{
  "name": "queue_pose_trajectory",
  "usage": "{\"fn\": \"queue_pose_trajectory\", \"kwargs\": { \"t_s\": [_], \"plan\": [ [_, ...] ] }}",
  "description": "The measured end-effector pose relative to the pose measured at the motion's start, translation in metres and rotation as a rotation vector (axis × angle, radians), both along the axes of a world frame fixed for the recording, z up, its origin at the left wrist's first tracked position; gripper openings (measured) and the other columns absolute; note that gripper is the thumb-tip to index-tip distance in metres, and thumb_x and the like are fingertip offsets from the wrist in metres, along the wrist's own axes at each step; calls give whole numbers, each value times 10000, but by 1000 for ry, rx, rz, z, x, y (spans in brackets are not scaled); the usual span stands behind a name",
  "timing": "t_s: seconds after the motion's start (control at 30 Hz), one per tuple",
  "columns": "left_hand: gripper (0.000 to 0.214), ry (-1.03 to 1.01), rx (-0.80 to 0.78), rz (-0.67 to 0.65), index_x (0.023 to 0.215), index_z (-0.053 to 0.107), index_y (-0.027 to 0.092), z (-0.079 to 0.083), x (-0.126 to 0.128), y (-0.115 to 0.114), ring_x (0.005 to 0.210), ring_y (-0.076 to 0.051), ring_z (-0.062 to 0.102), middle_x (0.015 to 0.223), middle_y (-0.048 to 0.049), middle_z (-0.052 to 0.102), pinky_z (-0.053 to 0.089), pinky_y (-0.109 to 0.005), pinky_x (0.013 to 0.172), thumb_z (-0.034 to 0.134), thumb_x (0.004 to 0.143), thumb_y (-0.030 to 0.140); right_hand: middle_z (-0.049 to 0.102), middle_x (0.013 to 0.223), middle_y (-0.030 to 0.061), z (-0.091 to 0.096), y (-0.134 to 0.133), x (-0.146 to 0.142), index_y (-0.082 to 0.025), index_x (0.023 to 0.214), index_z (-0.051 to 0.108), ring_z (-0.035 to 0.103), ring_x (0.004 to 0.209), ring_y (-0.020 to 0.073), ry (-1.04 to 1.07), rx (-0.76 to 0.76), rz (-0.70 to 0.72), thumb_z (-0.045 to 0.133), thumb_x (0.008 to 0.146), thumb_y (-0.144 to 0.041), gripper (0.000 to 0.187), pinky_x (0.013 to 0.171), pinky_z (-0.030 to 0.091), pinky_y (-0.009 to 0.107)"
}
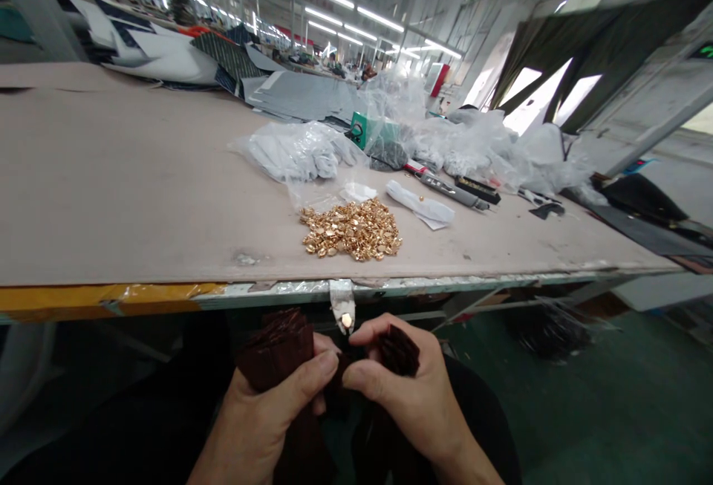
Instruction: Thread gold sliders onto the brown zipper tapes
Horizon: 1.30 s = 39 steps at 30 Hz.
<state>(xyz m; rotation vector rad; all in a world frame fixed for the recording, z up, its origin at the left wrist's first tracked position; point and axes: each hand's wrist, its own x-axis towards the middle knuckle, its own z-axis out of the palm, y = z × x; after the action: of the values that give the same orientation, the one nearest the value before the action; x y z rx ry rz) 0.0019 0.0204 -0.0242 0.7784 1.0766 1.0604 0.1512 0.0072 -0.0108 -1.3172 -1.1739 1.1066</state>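
My left hand is closed around a folded bundle of dark brown material, which looks like stacked leather or fabric pieces. A smaller dark brown bundle is held in the curled fingers of my right hand. Between my two thumbs, brown material stretches from one hand to the other, partly hidden by the fingers. Just beyond my fingertips, a pale bracket juts down from the table edge with a small gold piece at its tip. Behind it on the table lies a heap of small gold metal pieces.
The brown worktable spans the view. Past the heap lie a clear plastic bag of white items, a folded white paper, a grey pen-like tool and a green box. More plastic bags sit at the right.
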Motion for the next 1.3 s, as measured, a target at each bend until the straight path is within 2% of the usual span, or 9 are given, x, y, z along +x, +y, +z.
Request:
{"fn": "queue_pose_trajectory", "kwargs": {
  "t_s": [0.13, 0.23, 0.33, 0.4, 0.57, 0.7, 0.9, 1.03, 1.3],
  "plan": [
    [189, -22, -22, -9, 690, 718, 188, 1, 1, -1, 535, -119, 496, 581, 28, 601, 409, -232, 539, 792, 649, 357, 643, 720, 11, 0, -5, 0, -172, 748, 729, 587, 649, 138, -124, 146, 55, 744, 777, -234, 70, 602, 444, 242],
    [166, -147, -169, -51, 685, 710, 183, 0, 1, 0, 515, -117, 482, 540, 28, 577, 410, -231, 520, 786, 655, 328, 652, 707, 26, -3, -6, 1, -174, 797, 721, 602, 638, 147, -247, 316, 88, 690, 831, -188, 49, 588, 462, 250],
    [157, -325, -331, -111, 630, 681, 171, -2, 2, 1, 502, -116, 474, 486, 25, 534, 432, -241, 529, 763, 682, 294, 679, 753, 55, -5, -8, 3, -168, 894, 711, 632, 693, 161, -383, 556, 151, 635, 830, -78, 134, 622, 498, 253],
    [187, -368, -364, -121, 604, 661, 166, -3, 2, 1, 485, -106, 471, 477, 25, 527, 431, -233, 516, 765, 691, 295, 685, 769, 55, -5, -9, 3, -172, 926, 702, 639, 715, 160, -384, 607, 161, 625, 822, -47, 180, 638, 506, 248],
    [320, -190, -281, -110, 517, 603, 160, -2, 7, -3, 441, -92, 468, 449, 23, 540, 371, -192, 429, 827, 647, 350, 602, 670, -10, -3, -9, -1, -187, 783, 668, 532, 573, 113, -120, 280, -35, 689, 828, -194, 50, 534, 420, 227],
    [239, -291, -329, -71, 578, 644, 177, 0, 9, -3, 444, -100, 501, 453, 33, 556, 428, -208, 464, 836, 639, 305, 546, 617, -37, -3, -7, -4, -160, 680, 617, 458, 525, 78, 114, 40, 7, 778, 738, -248, 192, 487, 366, 196],
    [166, -395, -353, -144, 660, 710, 163, 4, 3, 7, 454, -106, 516, 448, 22, 555, 477, -225, 510, 787, 685, 308, 488, 508, -78, -15, 2, -1, -163, 706, 553, 223, 333, 2, 608, -186, 110, 728, 772, -425, 322, 324, 304, 141],
    [232, -335, -355, -154, 561, 641, 169, 3, 2, 9, 421, -85, 454, 417, 35, 512, 423, -204, 467, 784, 686, 302, 524, 496, -76, -18, 10, 2, -188, 646, 458, 286, 283, 11, 645, -254, 82, 761, 692, -364, 353, 259, 300, 127],
    [250, -351, -367, -154, 553, 642, 148, 4, 8, 11, 406, -79, 484, 430, 28, 535, 433, -190, 438, 803, 667, 302, 527, 487, -61, -18, 17, 0, -191, 658, 464, 378, 318, 43, 611, -329, 106, 740, 640, -344, 317, 258, 307, 121]
  ]
}}
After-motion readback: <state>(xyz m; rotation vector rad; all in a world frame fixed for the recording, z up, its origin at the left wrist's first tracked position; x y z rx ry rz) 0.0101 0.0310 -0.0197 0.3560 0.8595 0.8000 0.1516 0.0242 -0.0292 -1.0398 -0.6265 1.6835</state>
